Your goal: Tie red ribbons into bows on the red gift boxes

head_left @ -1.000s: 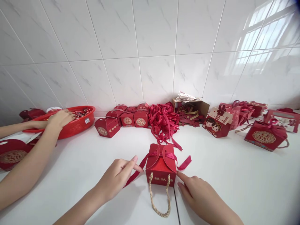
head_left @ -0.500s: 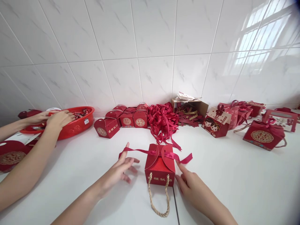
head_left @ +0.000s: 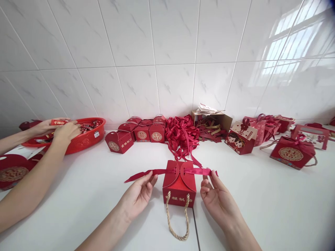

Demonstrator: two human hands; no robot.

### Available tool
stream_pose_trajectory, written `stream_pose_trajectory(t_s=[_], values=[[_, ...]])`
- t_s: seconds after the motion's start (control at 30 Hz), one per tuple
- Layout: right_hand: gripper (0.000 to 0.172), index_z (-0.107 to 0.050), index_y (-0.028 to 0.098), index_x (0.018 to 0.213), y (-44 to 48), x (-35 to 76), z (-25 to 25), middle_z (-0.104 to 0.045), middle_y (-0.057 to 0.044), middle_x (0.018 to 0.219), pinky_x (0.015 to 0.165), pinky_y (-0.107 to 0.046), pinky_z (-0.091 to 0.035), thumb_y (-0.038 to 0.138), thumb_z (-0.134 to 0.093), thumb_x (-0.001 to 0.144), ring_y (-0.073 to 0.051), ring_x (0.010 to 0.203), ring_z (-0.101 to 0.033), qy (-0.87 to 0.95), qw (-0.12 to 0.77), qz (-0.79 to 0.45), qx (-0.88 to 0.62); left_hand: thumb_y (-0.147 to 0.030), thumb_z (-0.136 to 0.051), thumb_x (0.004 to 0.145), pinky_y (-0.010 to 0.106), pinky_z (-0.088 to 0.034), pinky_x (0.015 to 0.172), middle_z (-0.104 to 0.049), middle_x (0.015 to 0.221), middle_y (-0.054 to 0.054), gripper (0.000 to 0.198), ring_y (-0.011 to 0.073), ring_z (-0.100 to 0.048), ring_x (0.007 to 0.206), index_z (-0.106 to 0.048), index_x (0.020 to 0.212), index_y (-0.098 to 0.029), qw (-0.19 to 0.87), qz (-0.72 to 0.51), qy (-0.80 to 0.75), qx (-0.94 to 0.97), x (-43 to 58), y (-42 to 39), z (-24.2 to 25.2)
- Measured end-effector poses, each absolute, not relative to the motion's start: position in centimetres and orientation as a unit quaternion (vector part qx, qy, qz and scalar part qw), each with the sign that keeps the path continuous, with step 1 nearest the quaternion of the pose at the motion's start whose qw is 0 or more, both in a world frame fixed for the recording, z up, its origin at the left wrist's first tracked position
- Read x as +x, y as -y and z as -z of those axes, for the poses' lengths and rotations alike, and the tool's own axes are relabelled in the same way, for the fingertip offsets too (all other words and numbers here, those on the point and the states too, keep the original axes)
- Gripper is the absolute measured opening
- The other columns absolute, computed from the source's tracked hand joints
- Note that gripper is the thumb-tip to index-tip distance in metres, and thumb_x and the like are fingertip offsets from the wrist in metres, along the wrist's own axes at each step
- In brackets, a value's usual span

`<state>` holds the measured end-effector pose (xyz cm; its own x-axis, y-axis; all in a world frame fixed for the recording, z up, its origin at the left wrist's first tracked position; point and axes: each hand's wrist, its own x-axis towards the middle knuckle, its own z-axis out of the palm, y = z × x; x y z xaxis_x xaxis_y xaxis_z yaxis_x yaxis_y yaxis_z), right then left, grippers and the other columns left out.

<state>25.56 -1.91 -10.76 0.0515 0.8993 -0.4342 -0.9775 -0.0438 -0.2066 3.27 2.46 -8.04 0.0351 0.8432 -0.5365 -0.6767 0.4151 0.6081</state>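
A red gift box (head_left: 179,196) stands upright on the white table in front of me, its curved top flaps folded together. Through slots in those flaps runs a dark pink ribbon (head_left: 197,171), with one end out to each side. My left hand (head_left: 140,195) pinches the left length of ribbon, and a loose tail hangs past the fingers. On the other side, my right hand (head_left: 217,198) grips the ribbon near its right tip. A twisted beige rope handle (head_left: 178,238) droops from the box front onto the table.
Several filled red boxes (head_left: 121,142), a heap of ribbons (head_left: 181,134) and an open carton (head_left: 225,122) line the tiled wall. More gift boxes (head_left: 291,153) stand right. At left, another person's hands (head_left: 66,131) work over a red basin (head_left: 89,139) of wrapped sweets.
My left hand has closed on the left ribbon, and my right hand has moved up to take its right end. The ribbon is now straighter. The other person has lifted a red packet.
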Motion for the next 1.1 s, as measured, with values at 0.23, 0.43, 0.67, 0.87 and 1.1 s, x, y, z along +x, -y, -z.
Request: stream_pose_trajectory(t_s=[0.23, 0.43, 0.67, 0.87, 1.1], values=[[0.02, -0.07, 0.022, 0.09, 2.0, 26.9, 10.2, -0.063, 0.007, 0.072, 0.052, -0.017, -0.052, 0.024, -0.078, 0.072, -0.004, 0.053, -0.056, 0.023, 0.759, -0.58, -0.295, -0.023, -0.07, 0.08, 0.013, -0.042, 0.036, -0.061, 0.08, -0.001, 0.009, 0.0119, -0.067, 0.063, -0.066, 0.082, -0.015, 0.608, -0.585, -0.435, 0.314, 3.3, -2.3, 6.2], [0.019, -0.073, 0.023, 0.082, 0.7, 28.7, 5.5, -0.069, 0.0, 0.086, 0.063, -0.021, -0.051, 0.034, -0.079, 0.069, -0.01, 0.071, -0.06, 0.291, 0.796, -0.375, -0.376, -0.042, -0.072, 0.076, 0.015, -0.038, 0.042, -0.062, 0.086, 0.002, 0.025, 0.0093, -0.054, 0.066, -0.071, 0.089, -0.02, 0.452, -0.643, -0.381, 0.487, 3.5, -3.0, 1.8], [0.023, -0.073, 0.018, 0.083, -1.4, 28.4, -1.3, -0.07, -0.004, 0.08, 0.069, -0.029, -0.051, 0.038, -0.075, 0.073, -0.016, 0.075, -0.063, 0.5, 0.698, -0.291, -0.423, -0.044, -0.07, 0.077, 0.019, -0.032, 0.044, -0.06, 0.076, 0.004, 0.028, 0.0087, -0.04, 0.06, -0.074, 0.08, -0.016, 0.396, -0.607, -0.338, 0.6, 5.1, -4.8, -2.8], [0.022, -0.071, 0.018, 0.087, -2.5, 26.9, -4.6, -0.071, -0.004, 0.083, 0.074, -0.032, -0.052, 0.038, -0.07, 0.078, -0.017, 0.079, -0.065, 0.588, 0.657, -0.327, -0.341, -0.043, -0.068, 0.08, 0.021, -0.031, 0.047, -0.05, 0.061, -0.001, 0.03, 0.0067, -0.036, 0.052, -0.074, 0.095, -0.017, 0.371, -0.583, -0.316, 0.65, 6.4, -5.0, -4.5], [0.028, -0.068, 0.017, 0.077, -2.7, 26.1, -5.7, -0.068, -0.003, 0.072, 0.072, -0.029, -0.052, 0.045, -0.066, 0.081, -0.014, 0.07, -0.064, 0.59, 0.65, -0.362, -0.313, -0.042, -0.065, 0.083, 0.024, -0.047, 0.069, -0.064, 0.079, 0.004, 0.029, 0.0142, -0.057, 0.076, -0.073, 0.095, -0.018, 0.402, -0.579, -0.272, 0.655, 7.2, -4.9, -4.9]])
